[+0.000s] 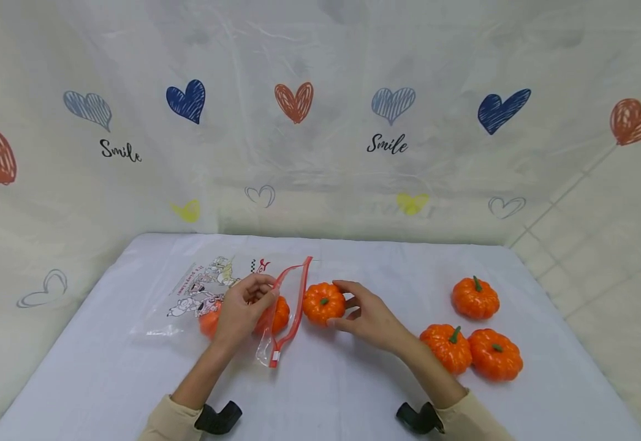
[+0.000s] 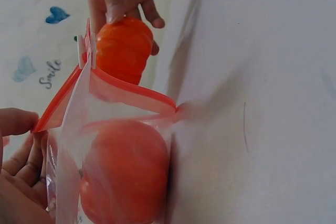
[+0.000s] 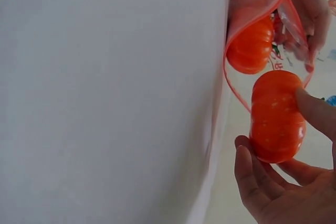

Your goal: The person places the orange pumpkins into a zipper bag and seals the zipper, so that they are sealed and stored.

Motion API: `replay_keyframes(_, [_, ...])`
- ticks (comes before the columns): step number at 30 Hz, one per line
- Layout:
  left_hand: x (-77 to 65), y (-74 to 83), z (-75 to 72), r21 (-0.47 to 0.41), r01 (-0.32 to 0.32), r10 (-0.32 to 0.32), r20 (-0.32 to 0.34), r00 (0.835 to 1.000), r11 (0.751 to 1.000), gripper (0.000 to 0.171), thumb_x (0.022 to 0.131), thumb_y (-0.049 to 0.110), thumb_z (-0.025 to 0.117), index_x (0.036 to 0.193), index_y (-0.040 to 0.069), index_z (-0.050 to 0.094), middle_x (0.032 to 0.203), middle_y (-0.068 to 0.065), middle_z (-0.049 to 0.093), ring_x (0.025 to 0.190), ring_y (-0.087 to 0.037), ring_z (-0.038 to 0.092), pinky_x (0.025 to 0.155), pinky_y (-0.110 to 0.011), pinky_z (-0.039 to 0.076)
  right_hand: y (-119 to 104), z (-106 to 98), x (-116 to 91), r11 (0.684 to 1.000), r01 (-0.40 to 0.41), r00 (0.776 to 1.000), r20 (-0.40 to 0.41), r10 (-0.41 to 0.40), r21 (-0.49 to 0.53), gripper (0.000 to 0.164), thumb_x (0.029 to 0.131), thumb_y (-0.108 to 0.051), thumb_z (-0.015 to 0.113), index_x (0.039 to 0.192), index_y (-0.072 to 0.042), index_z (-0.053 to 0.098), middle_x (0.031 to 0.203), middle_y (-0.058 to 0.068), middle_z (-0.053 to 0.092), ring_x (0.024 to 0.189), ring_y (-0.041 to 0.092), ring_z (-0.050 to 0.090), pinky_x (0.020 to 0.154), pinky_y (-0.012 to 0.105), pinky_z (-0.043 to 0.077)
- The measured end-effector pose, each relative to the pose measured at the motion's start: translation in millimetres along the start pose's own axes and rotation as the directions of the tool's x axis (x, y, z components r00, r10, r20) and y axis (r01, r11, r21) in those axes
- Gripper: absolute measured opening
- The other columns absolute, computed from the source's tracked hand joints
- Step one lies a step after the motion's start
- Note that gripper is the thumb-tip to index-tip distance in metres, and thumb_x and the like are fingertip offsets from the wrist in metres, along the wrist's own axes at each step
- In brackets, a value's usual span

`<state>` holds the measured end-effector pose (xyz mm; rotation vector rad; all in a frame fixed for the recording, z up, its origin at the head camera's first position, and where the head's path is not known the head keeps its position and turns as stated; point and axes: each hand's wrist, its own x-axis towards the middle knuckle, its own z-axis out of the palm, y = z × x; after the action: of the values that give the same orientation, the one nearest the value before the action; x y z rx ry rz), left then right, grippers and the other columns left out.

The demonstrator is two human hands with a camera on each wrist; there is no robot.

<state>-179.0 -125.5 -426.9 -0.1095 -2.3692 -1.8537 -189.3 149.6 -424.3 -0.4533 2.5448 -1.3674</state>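
A clear zip bag [image 1: 293, 306] with a red edge and cartoon print lies on the table, its mouth spread towards the right. My left hand [image 1: 245, 309] pinches the red edge of the mouth between thumb and fingers. Inside the bag are orange toy pumpkins [image 2: 126, 174], partly hidden by my left hand in the head view. My right hand [image 1: 372, 315] grips another toy pumpkin [image 1: 323, 304] with a green stem, thumb on one side and fingers on the other. That pumpkin is just outside the bag's mouth [image 3: 239, 90].
Three more orange pumpkins stand on the right of the white-covered table [image 1: 353, 392]: one farther back [image 1: 475, 298], two side by side [image 1: 446, 348] nearer my right forearm. A pale curtain with printed hearts [image 1: 295, 102] hangs behind the table.
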Motion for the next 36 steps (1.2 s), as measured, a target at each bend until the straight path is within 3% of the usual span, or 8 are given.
replay_keyframes(16, [-0.2,1.1,-0.2,0.005,-0.013,0.013,0.005,1.000,1.000,0.015,0.097,0.015,0.073,0.111,0.011,0.072,0.093,-0.010,0.067,0.084,-0.017,0.061,0.075,-0.017,0.051,-1,8,8,1.000,0.030,1.000,0.004,-0.030,-0.002,0.068,0.090,-0.017,0.082,0.149,-0.010,0.048,0.152,0.014,0.056,0.118,0.028,0.066,0.098,0.043,0.060])
replay_keyframes(26, [0.3,0.5,-1.0,0.003,-0.017,0.017,0.008,1.000,1.000,0.014,0.097,0.013,0.072,0.111,0.011,0.072,0.093,-0.010,0.067,0.085,-0.017,0.061,0.076,-0.017,0.051,-2,16,16,1.000,0.009,1.000,0.007,-0.009,0.000,0.069,0.089,-0.016,0.083,0.149,-0.013,0.049,0.151,0.011,0.056,0.120,0.027,0.065,0.099,0.044,0.060])
replay_keyframes(36, [0.1,1.9,-1.0,0.008,-0.017,0.016,0.009,1.000,1.000,0.014,0.097,0.013,0.072,0.111,0.011,0.072,0.093,-0.009,0.066,0.086,-0.017,0.061,0.077,-0.017,0.051,0,20,19,0.999,0.043,0.998,0.050,-0.043,-0.010,0.069,0.089,-0.012,0.082,0.150,-0.012,0.051,0.146,0.012,0.057,0.121,0.029,0.064,0.098,0.043,0.060])
